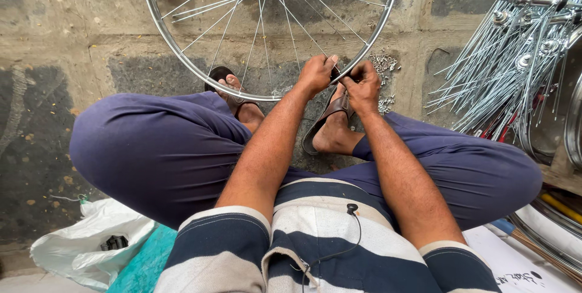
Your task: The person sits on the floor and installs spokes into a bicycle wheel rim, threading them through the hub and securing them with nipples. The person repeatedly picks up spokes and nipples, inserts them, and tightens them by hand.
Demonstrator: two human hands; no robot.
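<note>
Wheel (182, 44) upright on floor, rim at 12 o'clock, feet bracing it. Left hand (315, 75) fingers clamped on rim; right hand (362, 85) fingers pinched on small tool, steadying spoke work.

We see even, soft daylight, shadows faint. Mild glare on the wheel rim (182, 56) and spoke bundle (515, 44). Wide-lens bending at edges; focus sharp throughout.

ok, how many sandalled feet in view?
2: one foot behind the wheel rim, left of the hands; the other foot under the right hand.
</note>
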